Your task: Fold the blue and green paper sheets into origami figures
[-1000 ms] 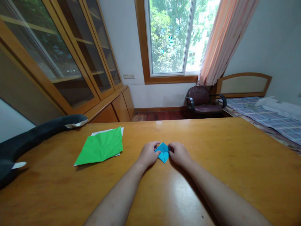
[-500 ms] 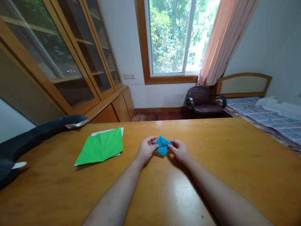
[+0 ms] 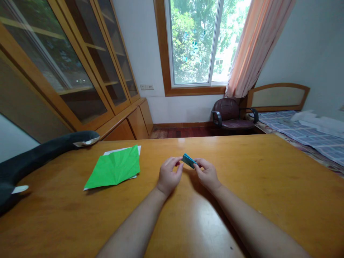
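A small piece of folded blue origami paper (image 3: 189,160) is tilted up nearly edge-on above the wooden table, so it looks like a narrow strip. My right hand (image 3: 208,174) pinches its right end between thumb and fingers. At the other end, my left hand (image 3: 170,175) has its index fingertip close to or touching the paper. A gap shows between the left thumb and forefinger, with nothing gripped there. The paper's underside is hidden from me.
Creased green paper (image 3: 115,166) lies over white sheets (image 3: 139,149) on the left of the table (image 3: 249,186). A dark plush toy (image 3: 45,152) rests along the left edge. Beyond the table stand a chair (image 3: 232,114), a bed (image 3: 317,132) and a glass-fronted cabinet (image 3: 115,104).
The blue paper has turned from a flat diamond facing me to a narrow edge-on strip. My left thumb has come off it, while my right hand keeps its pinch.
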The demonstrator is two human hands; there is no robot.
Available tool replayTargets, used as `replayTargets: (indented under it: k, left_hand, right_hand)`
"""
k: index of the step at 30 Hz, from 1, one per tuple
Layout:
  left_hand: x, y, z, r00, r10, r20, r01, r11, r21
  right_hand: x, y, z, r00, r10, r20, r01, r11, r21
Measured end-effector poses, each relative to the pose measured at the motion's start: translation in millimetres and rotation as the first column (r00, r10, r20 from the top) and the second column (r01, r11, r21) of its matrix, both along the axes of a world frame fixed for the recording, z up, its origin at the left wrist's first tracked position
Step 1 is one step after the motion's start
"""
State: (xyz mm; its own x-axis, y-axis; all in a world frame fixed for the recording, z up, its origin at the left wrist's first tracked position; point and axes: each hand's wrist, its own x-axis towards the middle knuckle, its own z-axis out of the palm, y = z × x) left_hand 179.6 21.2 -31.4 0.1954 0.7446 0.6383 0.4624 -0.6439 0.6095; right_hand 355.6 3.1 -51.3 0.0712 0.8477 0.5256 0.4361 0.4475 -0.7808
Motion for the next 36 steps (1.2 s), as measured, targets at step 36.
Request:
replayTargets:
  k: [36]
  left_hand:
    - [-20,21,-11.4,0.847,-0.319,0.425,0.531,0.493,-0.689]
  right_hand:
    - [9,6,-18,0.809,0.282,-0.516,-0.488,0.811,-0.322]
